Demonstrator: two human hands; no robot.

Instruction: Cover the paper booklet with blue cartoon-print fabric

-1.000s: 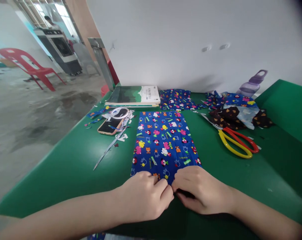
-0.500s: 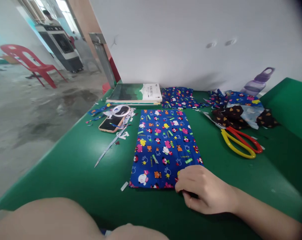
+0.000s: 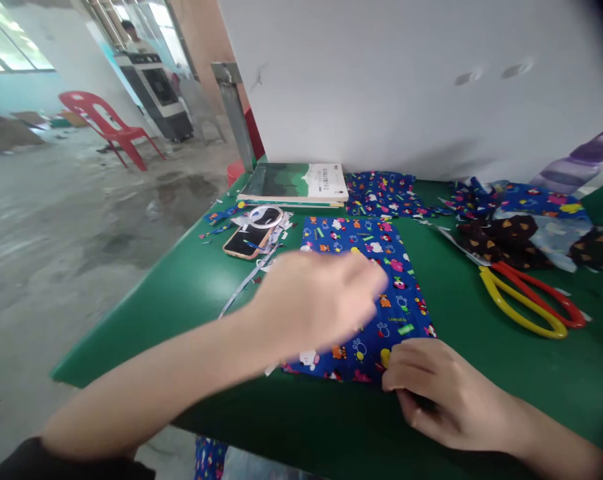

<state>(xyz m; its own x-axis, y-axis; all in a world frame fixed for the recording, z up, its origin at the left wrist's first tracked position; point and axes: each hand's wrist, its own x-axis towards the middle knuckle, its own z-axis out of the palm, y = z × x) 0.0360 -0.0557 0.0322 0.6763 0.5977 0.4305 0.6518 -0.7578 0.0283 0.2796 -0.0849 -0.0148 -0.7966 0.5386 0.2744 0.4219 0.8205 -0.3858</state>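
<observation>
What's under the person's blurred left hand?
Beneath the left hand is the blue cartoon-print fabric, spread on the green tabletop. The part of the print behind the hand is hidden, and blur leaves any contact unclear.

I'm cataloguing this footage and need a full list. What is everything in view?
patterned cloth: one, blue, on the table
table: one, green, centre
scissors: one pair, yellow and red handles, right of the cloth
cloth scraps: several, blue, brown, pale, far side
books: a stack, green and white, far left side
phone: one, black screen, left of the cloth
ring: one, white, on the phone
bottle: one, purple, far right
wall: one, white, behind the table
chair: one, red, background left
cooler-like machine: one, black and white, background
other person: one, pale top, behind the machine
left hand: one, blurred, above the cloth
right hand: one, at the cloth's near right corner
</observation>
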